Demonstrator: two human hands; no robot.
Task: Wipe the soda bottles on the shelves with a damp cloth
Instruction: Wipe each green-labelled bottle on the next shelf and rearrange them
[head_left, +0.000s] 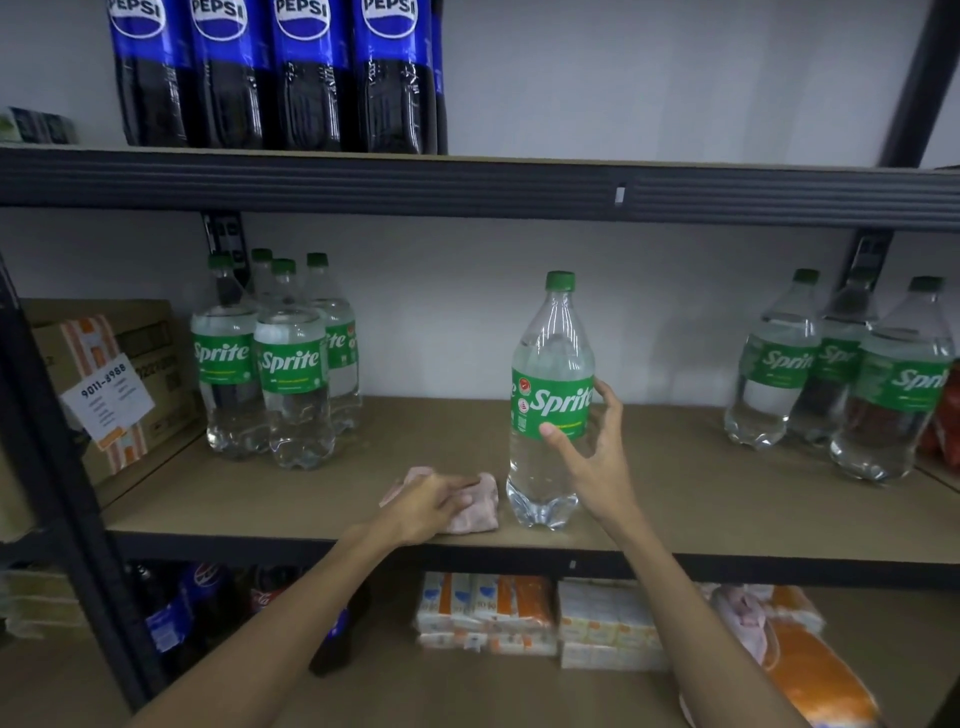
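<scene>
My left hand (431, 506) rests open on the cloth (480, 514); right hand (592, 452), fingers spread, flanks the upright bottle (550, 374) standing just right of it.

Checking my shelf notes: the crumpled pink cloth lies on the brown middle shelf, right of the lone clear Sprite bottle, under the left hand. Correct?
Wrong side: the head view shows the crumpled pink cloth lying left of the lone clear green-capped Sprite bottle, on the brown middle shelf, under the left hand.
</scene>
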